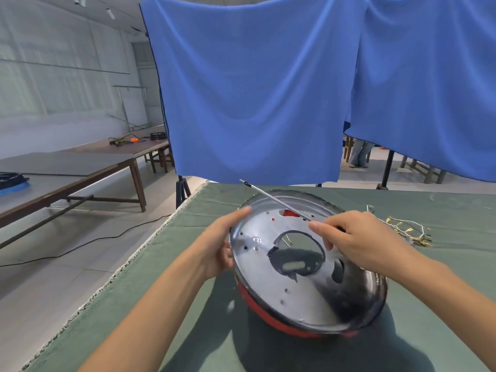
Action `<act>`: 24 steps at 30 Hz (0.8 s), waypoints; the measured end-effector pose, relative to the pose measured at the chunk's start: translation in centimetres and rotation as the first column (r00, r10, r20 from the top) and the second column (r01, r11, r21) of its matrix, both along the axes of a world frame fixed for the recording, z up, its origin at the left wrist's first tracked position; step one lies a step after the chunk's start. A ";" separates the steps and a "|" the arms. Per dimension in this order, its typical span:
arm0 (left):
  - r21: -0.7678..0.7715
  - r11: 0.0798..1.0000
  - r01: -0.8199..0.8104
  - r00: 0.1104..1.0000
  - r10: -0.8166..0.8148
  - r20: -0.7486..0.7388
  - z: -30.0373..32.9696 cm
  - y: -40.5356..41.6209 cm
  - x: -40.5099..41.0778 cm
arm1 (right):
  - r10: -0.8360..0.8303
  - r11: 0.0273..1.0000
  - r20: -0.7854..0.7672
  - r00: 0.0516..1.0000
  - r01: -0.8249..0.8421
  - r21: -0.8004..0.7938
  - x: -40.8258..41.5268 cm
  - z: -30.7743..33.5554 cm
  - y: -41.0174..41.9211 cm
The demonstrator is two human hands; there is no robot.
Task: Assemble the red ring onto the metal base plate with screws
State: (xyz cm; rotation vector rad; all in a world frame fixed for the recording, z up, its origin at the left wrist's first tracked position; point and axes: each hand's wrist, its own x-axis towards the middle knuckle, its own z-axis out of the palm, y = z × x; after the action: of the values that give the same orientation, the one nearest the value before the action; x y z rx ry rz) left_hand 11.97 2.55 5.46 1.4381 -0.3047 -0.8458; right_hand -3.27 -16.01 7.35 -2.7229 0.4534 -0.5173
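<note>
A round shiny metal base plate (271,285) with a large centre hole and several small holes is tilted up over the green table. The red ring (268,315) shows beneath its lower rim and through a hole near the top. My left hand (222,242) grips the plate's left rim, thumb on top. My right hand (357,242) holds a long thin screwdriver (276,201); its shaft lies across the plate's upper part and its tip points up-left past the rim. No screws are clearly visible.
A bundle of pale wires with brass terminals (408,229) lies on the green table cloth (188,304) to the right. The table's left edge is near my left arm. Blue curtains (255,89) hang behind; long wooden tables (80,167) stand at left.
</note>
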 end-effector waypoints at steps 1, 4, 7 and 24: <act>-0.080 0.997 -0.017 1.000 0.018 0.006 0.3 0.2 0.0 | -0.001 1.000 0.016 1.000 0.001 -0.003 -0.2 0.1 0.0; -0.249 0.964 -0.096 0.991 0.115 0.065 1.2 0.7 0.3 | 0.002 1.000 0.054 0.999 -0.001 -0.025 -1.0 0.4 0.4; -0.297 0.937 -0.186 0.954 0.244 0.174 2.0 1.1 0.9 | 0.002 0.996 0.041 0.999 0.002 -0.089 -1.5 0.7 0.8; -0.385 0.887 -0.255 0.901 0.363 0.239 2.6 1.8 1.4 | -0.025 0.919 -0.083 0.996 -0.009 -0.394 0.0 1.5 3.9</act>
State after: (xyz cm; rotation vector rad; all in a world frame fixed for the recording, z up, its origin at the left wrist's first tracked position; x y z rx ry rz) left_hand 13.37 4.30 8.01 1.2371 -0.4186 -0.2819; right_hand -3.26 -12.16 8.88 -3.1428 0.4197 -0.5439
